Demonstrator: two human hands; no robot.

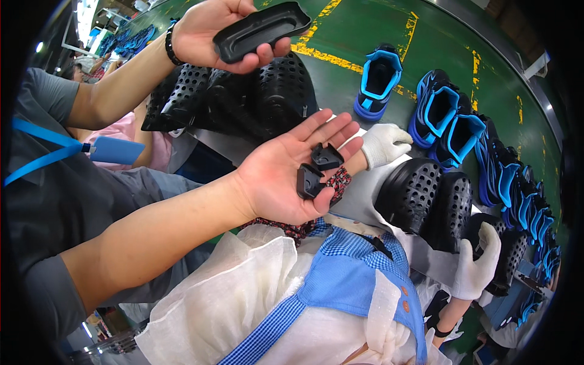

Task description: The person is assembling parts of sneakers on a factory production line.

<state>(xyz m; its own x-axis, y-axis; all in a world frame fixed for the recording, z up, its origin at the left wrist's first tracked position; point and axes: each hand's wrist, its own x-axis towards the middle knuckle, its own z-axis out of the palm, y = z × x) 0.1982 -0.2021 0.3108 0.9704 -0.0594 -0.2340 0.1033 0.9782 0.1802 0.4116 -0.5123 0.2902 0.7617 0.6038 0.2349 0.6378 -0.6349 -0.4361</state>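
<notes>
My left hand (387, 146), in a white glove, reaches out with loosely bent fingers and holds nothing visible. It is beside black perforated shoe-shaped forms (417, 194). My right hand (480, 261), also gloved, has its thumb and fingers apart and stands near more of these forms (512, 258). Between me and the forms, a co-worker's bare hand (274, 167) lies palm up with two small black moulded pieces (327, 157) on it. This person's other hand (204, 33) holds an oblong, shallow black moulded piece (263, 31). The co-worker's arm partly hides my left arm.
Black-and-blue sneakers (378, 82) stand in rows on the right, above a green floor (450, 36) with yellow lines. More black perforated forms (283, 91) sit at upper left. The co-worker, in a grey shirt (48, 182) with a blue badge (117, 150), stands close on my left.
</notes>
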